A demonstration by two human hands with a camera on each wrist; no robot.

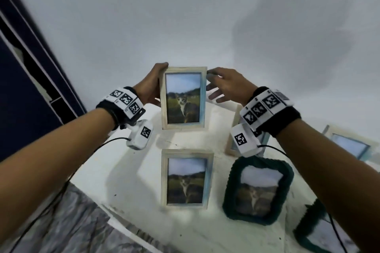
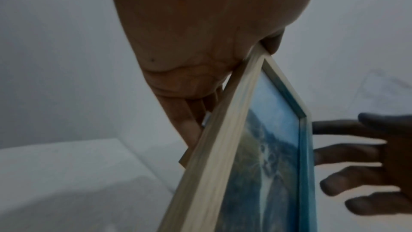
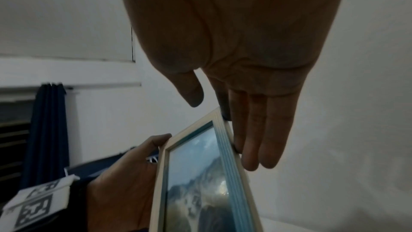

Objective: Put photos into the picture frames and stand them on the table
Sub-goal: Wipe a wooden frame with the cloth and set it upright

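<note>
A pale wooden picture frame [image 1: 162, 98] with a cat photo [image 1: 183, 96] in it is upright over the back of the white table [image 1: 133, 170]. My left hand [image 1: 148, 86] grips its left edge, thumb on the top left corner and fingers behind. In the left wrist view the frame [image 2: 223, 147] runs down from my palm [image 2: 189, 41]. My right hand [image 1: 226, 86] is at the right edge with its fingers straight and spread. In the right wrist view these fingers [image 3: 256, 130] lie behind the frame's right side [image 3: 231, 174], and the thumb stays clear of it. Whether the frame's foot touches the table I cannot tell.
A second wooden frame [image 1: 186, 178] and a dark green knitted frame [image 1: 258, 189], both with cat photos, stand nearer me. More frames are at the right [image 1: 349, 146] and bottom right [image 1: 312, 230]. A white wall lies behind, dark blue fabric [image 1: 30, 88] at the left.
</note>
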